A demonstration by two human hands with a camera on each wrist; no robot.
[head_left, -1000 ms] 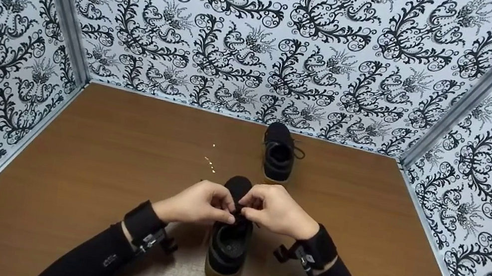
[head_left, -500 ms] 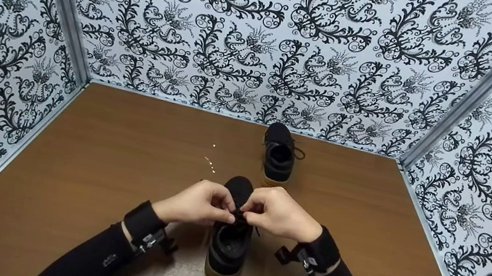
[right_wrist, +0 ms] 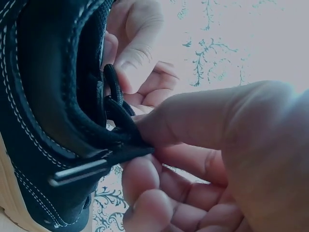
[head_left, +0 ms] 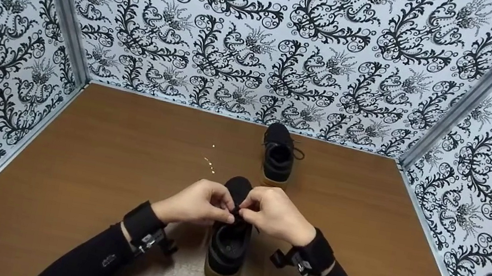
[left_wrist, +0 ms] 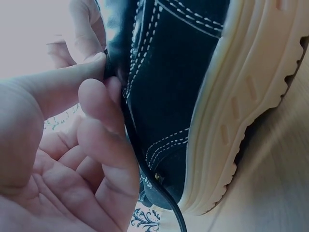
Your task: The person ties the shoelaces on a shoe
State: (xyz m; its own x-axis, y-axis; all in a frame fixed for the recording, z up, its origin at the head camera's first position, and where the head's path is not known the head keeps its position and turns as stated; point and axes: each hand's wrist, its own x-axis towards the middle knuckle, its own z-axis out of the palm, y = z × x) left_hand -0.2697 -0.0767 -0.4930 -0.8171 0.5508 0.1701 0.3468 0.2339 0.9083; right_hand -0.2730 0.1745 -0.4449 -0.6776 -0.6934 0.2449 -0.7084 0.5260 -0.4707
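Note:
A black shoe (head_left: 225, 261) with a tan sole and pale stitching stands at the front middle of the table, toe pointing away. Over its lacing area both hands meet. My left hand (head_left: 199, 202) pinches a bit of the black shoelace (right_wrist: 113, 82) between thumb and forefinger. From the other side my right hand (head_left: 280, 215) pinches another part of the lace, with a loop beside its thumb. One lace end with a shiny tip (right_wrist: 79, 173) hangs near the shoe's side in the right wrist view. The left wrist view shows a loose lace strand (left_wrist: 166, 195) running down past the sidewall.
A second black shoe (head_left: 278, 164) with a tan sole stands farther back, its lace looped out to the right. Small bright specks (head_left: 210, 165) show on the brown table (head_left: 123, 146). Patterned walls (head_left: 251, 48) enclose the back and sides.
My right hand has made slight shifts at the lace, moving a little right and then back left toward the left hand. The left hand and both shoes have stayed in place.

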